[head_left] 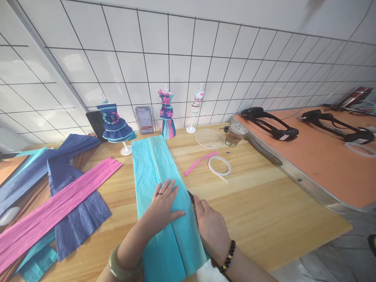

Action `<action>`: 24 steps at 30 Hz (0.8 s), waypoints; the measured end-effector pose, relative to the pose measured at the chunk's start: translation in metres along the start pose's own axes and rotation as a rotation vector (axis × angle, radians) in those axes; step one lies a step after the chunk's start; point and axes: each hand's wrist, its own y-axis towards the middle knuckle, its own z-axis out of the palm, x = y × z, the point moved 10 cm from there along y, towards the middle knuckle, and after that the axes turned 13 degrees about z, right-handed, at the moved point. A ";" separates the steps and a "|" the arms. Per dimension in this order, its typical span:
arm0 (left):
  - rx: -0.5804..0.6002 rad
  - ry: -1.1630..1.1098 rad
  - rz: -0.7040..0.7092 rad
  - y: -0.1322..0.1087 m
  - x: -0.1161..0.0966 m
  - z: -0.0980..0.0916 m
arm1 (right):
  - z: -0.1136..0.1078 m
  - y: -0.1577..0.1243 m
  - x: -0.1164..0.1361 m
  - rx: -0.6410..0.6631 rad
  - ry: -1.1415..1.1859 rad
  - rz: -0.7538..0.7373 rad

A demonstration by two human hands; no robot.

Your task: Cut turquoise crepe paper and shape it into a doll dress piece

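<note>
on the table (264, 207), splayed left hand (165, 203) pressed turquoise sheet (147, 168); right hand (212, 225) clasped dark object (191, 197). any slip risked tearing.

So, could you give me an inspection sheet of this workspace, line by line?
Surface: wooden table, grain visible.
Work things: turquoise sheet, a lengthwise line down it; dark tool, mostly hidden.
Clutter: pink strip, white tape roll with a loose end, glass of liquid; pink sheet over navy sheet.
Hands: left hand flat on the turquoise sheet; right hand at its right edge, curled around the tool.
Cables: thin cord across the wall, upper right.
Surroundings: tiled wall, three miniature mannequins, orange-topped table bearing black devices.
</note>
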 end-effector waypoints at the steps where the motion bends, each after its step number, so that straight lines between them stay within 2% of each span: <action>1: -0.001 -0.005 -0.001 0.000 0.000 0.000 | 0.000 0.000 0.000 -0.006 0.004 -0.005; 8: 0.062 -0.009 -0.024 0.001 0.000 0.001 | -0.001 0.000 -0.001 -0.013 -0.004 0.009; 18: 0.013 -0.024 -0.017 0.000 -0.001 -0.004 | -0.003 0.006 0.004 0.036 0.037 0.015; 24: 0.028 -0.031 -0.033 0.000 -0.001 -0.003 | -0.003 0.003 0.002 0.025 0.001 0.010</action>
